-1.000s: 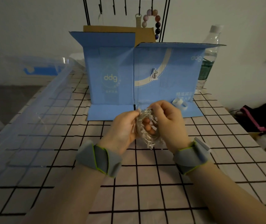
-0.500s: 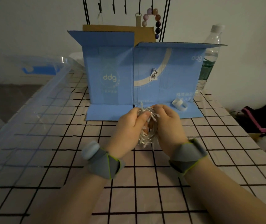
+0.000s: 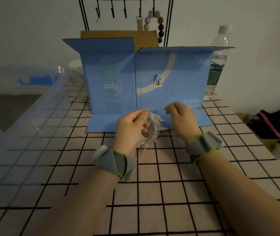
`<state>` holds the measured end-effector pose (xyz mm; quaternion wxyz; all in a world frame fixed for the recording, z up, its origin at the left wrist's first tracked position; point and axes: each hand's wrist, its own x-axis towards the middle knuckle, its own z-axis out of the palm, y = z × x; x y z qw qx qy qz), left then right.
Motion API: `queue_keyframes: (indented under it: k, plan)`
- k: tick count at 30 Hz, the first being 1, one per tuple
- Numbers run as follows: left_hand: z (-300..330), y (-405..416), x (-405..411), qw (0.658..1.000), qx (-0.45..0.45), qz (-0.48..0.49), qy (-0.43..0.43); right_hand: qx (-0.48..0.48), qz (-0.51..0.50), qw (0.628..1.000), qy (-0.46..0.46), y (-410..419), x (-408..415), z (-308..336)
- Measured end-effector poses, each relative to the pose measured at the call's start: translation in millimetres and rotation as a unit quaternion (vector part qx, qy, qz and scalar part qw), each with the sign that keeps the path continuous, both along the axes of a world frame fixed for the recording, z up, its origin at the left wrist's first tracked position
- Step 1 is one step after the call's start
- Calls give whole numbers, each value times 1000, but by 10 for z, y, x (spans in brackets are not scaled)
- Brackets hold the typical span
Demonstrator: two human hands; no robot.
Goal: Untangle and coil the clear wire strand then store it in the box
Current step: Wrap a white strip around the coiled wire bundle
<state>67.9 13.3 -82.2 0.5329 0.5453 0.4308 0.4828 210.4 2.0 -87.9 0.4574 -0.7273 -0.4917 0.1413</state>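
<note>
From the head view, my left hand (image 3: pixel 131 127) pinches the coiled clear wire strand (image 3: pixel 150 129) above the checked tablecloth (image 3: pixel 169 184), before the blue box (image 3: pixel 152 79). My right hand (image 3: pixel 180 116) hangs just beside it, fingers curled and seemingly holding nothing. It looks light, springy and snag-prone, so I'd grip across the whole bundle.

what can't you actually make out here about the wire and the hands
- Head view: the left hand covers part of the clear wire coil.
- Right hand: fingers curled; whether they pinch a strand is too fine and blurred.
- Clear bin: cut off by the left edge.
- Blue box: inside hidden by its front wall.
</note>
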Motion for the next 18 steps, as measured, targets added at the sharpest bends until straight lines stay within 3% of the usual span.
queue_keyframes:
  k: [2, 3, 5, 9, 18]
  plan:
    - [-34, 35, 29, 1000, -9, 8, -11, -78, -104, 976, -173, 61, 170, -72]
    - [-45, 40, 35, 1000, -10, 8, -15, -98, -144, 961, -213, 73, 229, -109]
    - [-66, 37, 30, 1000, -7, 6, -25, -111, -177, 953, -218, 80, 294, -169]
    - [-83, 34, -3, 1000, 1, -6, -28, -128, -109, 958, -232, 91, 393, -241]
    - [-65, -19, -28, 999, -6, -34, -43, -32, -2, 974, -225, 56, 296, -212]
